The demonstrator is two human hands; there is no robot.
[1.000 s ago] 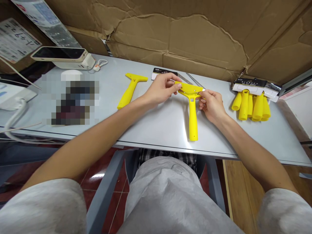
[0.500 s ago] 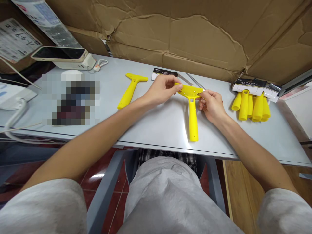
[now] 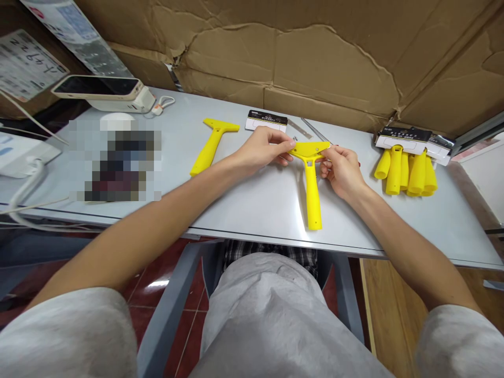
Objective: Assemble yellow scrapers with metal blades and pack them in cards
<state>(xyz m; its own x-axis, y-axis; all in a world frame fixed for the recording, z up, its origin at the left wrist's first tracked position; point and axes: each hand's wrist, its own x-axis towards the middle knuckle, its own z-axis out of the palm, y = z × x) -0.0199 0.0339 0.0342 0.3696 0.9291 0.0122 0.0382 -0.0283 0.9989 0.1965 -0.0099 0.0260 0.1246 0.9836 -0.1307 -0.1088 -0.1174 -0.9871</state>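
Observation:
A yellow plastic scraper point(image 3: 312, 184) is held between my two hands, its wide head away from me and its handle pointing toward me. My left hand point(image 3: 265, 149) pinches the left end of the head with thumb and fingers. At the head's right end, my right hand point(image 3: 342, 167) is closed on the corner, its fingertips partly hidden. Two small screw heads show on the scraper's head. Beyond it lie a few tiny dark screws point(image 3: 295, 138), a flat metal blade point(image 3: 301, 129) and a thin metal tool point(image 3: 313, 127).
A second yellow scraper point(image 3: 212, 144) lies to the left. Behind my left hand is a black-and-white package card point(image 3: 266, 121). Several yellow handles point(image 3: 407, 173) sit at the right under packaging. A phone point(image 3: 98, 86) rests back left, and cardboard point(image 3: 315, 63) walls the table's rear.
The scraper's head has tilted, so its far edge sits slightly lower in view. My left fingers have shifted on its corner, and the small screws behind have come into sight.

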